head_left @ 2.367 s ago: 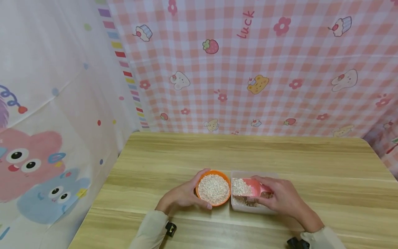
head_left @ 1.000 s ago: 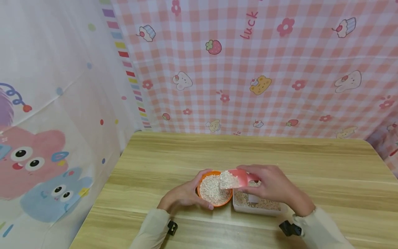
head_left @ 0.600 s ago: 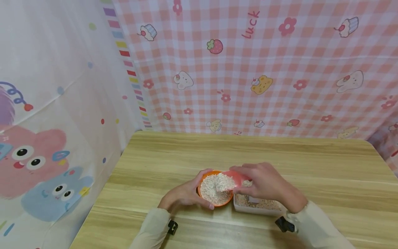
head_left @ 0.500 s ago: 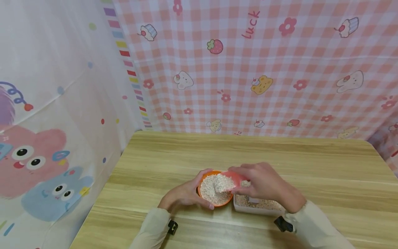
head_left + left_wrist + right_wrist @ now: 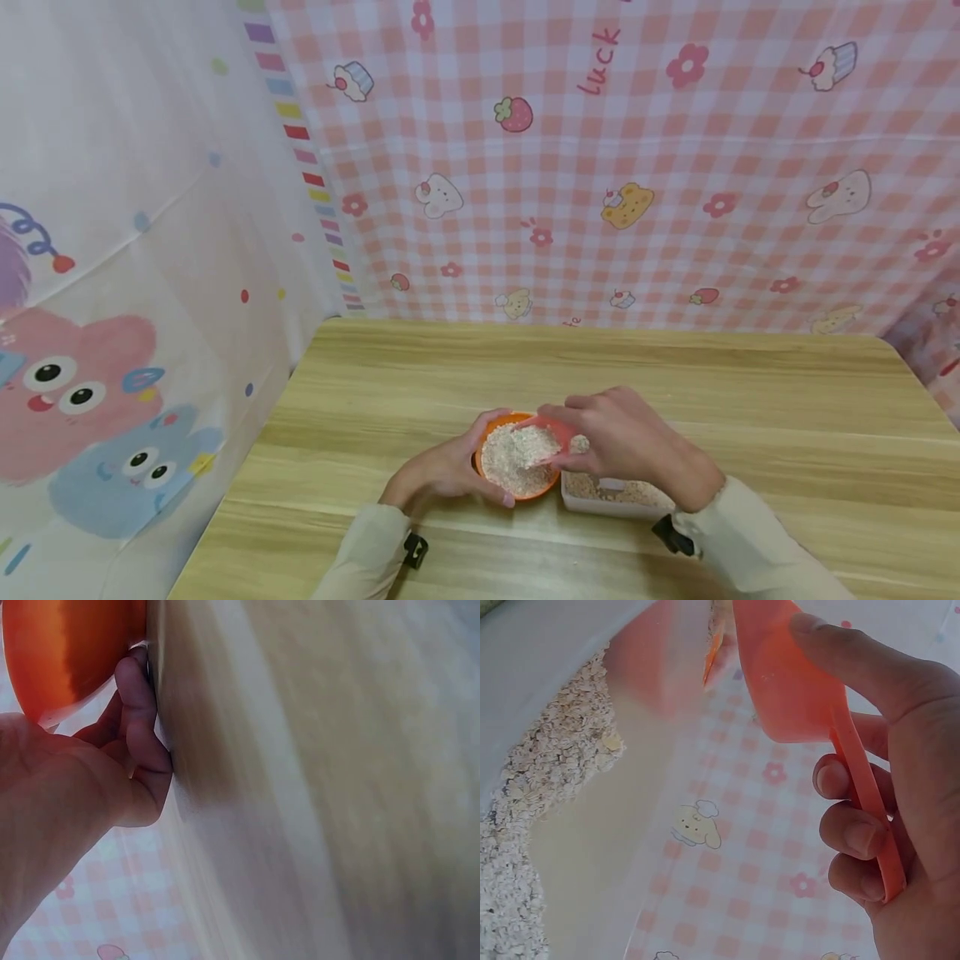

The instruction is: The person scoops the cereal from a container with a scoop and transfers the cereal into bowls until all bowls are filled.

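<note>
My left hand (image 5: pixel 450 465) holds an orange bowl (image 5: pixel 67 652) from its left side, thumb at the near side and fingers reaching round the far rim. In the left wrist view some fingers bend in by the bowl's base on the table. Pale oat flakes (image 5: pixel 506 467) fill the bowl. My right hand (image 5: pixel 618 437) grips a pink-red scoop (image 5: pixel 799 682) by its handle, fingers wrapped round it and thumb on the scoop's side. The scoop is tilted with its mouth over the bowl, oats at its lip.
A clear plastic box (image 5: pixel 615 504) with more oats stands right of the bowl, partly under my right hand. Both are on a wooden table (image 5: pixel 420 367). A pink checked cloth (image 5: pixel 465 142) hangs behind, a white printed one (image 5: pixel 172 275) on the left.
The right hand has carried the loaded scoop left from over the box to over the bowl and tipped it, so oats run into the bowl. The left hand keeps its hold.
</note>
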`<action>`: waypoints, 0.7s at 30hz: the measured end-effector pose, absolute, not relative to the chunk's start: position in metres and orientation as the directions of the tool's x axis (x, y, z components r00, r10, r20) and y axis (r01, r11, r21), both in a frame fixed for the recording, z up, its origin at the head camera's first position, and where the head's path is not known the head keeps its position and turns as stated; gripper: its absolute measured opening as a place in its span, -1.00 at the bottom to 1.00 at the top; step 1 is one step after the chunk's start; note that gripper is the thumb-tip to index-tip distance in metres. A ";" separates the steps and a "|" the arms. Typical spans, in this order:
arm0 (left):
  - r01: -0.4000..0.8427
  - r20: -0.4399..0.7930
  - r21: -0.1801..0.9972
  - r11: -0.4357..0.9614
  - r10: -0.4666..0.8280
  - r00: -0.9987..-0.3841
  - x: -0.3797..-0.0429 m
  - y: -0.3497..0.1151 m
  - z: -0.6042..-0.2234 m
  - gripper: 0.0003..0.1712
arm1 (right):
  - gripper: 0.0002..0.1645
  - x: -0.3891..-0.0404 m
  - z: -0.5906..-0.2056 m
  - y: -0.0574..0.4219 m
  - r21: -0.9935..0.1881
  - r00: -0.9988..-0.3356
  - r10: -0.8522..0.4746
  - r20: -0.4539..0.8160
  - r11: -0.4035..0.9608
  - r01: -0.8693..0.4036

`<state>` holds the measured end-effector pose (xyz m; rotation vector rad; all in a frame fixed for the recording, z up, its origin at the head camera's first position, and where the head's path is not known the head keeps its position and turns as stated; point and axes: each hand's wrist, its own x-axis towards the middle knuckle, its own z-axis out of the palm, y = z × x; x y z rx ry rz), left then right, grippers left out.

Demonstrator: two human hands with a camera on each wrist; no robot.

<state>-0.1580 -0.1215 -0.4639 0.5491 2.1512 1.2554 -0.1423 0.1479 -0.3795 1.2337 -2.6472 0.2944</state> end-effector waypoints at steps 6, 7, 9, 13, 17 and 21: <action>0.056 -0.294 0.865 0.498 0.595 -0.748 -0.156 -0.121 -0.463 0.32 | -0.38 -0.143 -0.379 0.143 -0.059 -0.595 -0.746 0.301 0.608 -0.792; 0.056 -0.297 0.863 0.501 0.594 -0.748 -0.156 -0.120 -0.464 0.30 | -0.38 -0.143 -0.378 0.143 -0.054 -0.586 -0.749 0.308 0.602 -0.797; 0.056 -0.298 0.863 0.502 0.595 -0.747 -0.156 -0.120 -0.464 0.31 | -0.40 -0.143 -0.378 0.142 -0.038 -0.567 -0.757 0.325 0.589 -0.807; 0.059 -0.298 0.861 0.505 0.595 -0.746 -0.156 -0.119 -0.464 0.30 | -0.39 -0.143 -0.377 0.141 0.004 -0.536 -0.765 0.358 0.575 -0.818; 0.053 -0.301 0.862 0.504 0.593 -0.747 -0.156 -0.120 -0.465 0.30 | -0.38 -0.144 -0.375 0.140 0.033 -0.530 -0.765 0.366 0.580 -0.814; 0.039 -0.318 0.854 0.518 0.581 -0.749 -0.156 -0.120 -0.464 0.29 | -0.38 -0.145 -0.373 0.140 0.049 -0.529 -0.763 0.371 0.585 -0.810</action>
